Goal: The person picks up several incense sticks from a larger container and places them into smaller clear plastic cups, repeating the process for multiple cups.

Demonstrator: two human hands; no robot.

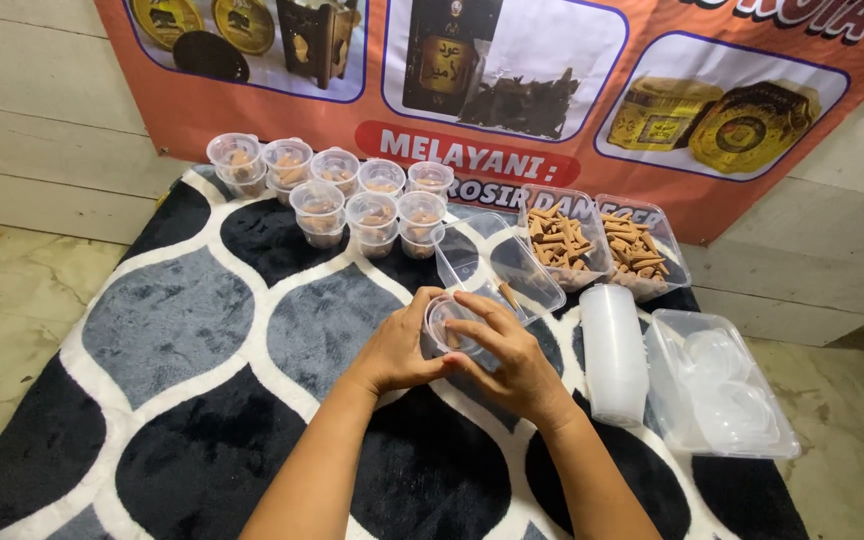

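A small clear cup [449,325] sits over the patterned rug [182,330], gripped between both hands: the left hand [397,350] clasps its side, while the right hand [512,360] presses fingers on its lid.

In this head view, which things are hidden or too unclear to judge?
- Cup: both hands cover its sides; contents mostly hidden.
- Left hand, right hand: palms face down, grip unseen.
- Lids in the box: clear on clear; count unclear.
- Banner: cut off by the top edge.
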